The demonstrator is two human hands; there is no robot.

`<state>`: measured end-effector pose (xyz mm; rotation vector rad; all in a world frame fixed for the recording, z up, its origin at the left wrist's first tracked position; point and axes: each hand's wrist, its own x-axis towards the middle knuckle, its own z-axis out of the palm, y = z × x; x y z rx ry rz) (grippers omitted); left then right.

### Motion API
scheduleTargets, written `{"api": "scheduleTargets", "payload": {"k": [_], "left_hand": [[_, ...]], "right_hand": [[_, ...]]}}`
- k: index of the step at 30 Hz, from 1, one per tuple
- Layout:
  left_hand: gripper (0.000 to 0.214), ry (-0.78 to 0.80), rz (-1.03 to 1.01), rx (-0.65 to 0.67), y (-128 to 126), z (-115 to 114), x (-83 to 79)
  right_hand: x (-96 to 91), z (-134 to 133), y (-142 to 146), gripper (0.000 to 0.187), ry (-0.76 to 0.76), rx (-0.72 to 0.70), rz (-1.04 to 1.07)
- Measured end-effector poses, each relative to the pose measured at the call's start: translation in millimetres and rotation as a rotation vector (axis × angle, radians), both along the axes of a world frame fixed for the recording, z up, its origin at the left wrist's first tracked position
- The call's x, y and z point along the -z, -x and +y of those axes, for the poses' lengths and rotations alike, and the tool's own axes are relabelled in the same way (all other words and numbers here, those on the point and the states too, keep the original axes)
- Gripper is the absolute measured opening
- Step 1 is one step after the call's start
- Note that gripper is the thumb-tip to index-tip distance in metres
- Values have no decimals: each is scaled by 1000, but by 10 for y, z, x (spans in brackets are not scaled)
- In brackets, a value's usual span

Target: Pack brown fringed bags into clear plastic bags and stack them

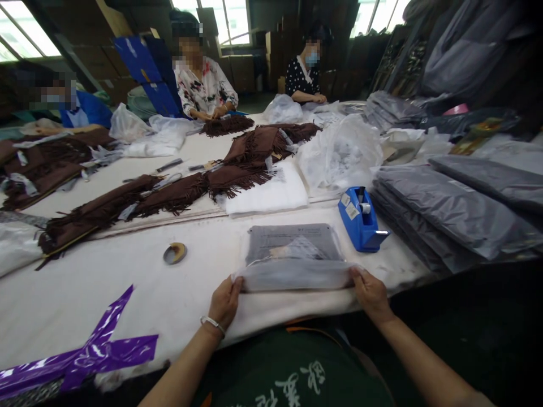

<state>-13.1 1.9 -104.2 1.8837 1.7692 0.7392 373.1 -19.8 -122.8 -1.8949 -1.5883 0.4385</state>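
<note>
At the lower centre, the flat grey plastic-wrapped package (292, 249) lies crosswise on the white counter (127, 282); the left hand (224, 302) and right hand (371, 291) grip its near-edge ends, equally close.

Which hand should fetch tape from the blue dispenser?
Right, likely: the right hand is nearer the blue tape dispenser, while the left hand is across the bagged garment and could pin its fold.

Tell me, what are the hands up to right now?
Both closed: left hand and right hand grip near fold of grey packet. Packet flat on table. Nearby but apart: blue tape dispenser.
</note>
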Motion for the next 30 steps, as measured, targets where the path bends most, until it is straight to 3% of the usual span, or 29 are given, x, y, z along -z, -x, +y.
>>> {"api": "scheduleTargets", "payload": {"k": [3,7,9,11,15,18,20,25,30], "left_hand": [[32,-34,111,-105,-9,27,10],[29,20,333,-141,238,27,-19],[27,48,470,-151,335,28,-93],[27,-58,544,-129,328,42,-224],[36,-460,460,65,-35,126,-509],[25,-429,338,304,-404,233,-515],[11,-344,249,356,-562,308,-407],[11,-287,110,327,-603,416,-177],[14,-354,75,355,-540,483,-115]], "right_hand": [[2,50,227,45,-5,55,-54],[-73,52,493,38,31,-12,-90],[-104,30,577,37,50,-26,-108],[-121,13,620,36,72,-23,-122],[-153,25,630,33,113,-17,-112],[-189,44,622,33,133,-22,-45],[-207,44,601,34,141,-17,26],[-225,71,306,35,133,71,222],[-392,345,-422,48,-74,355,332]]}}
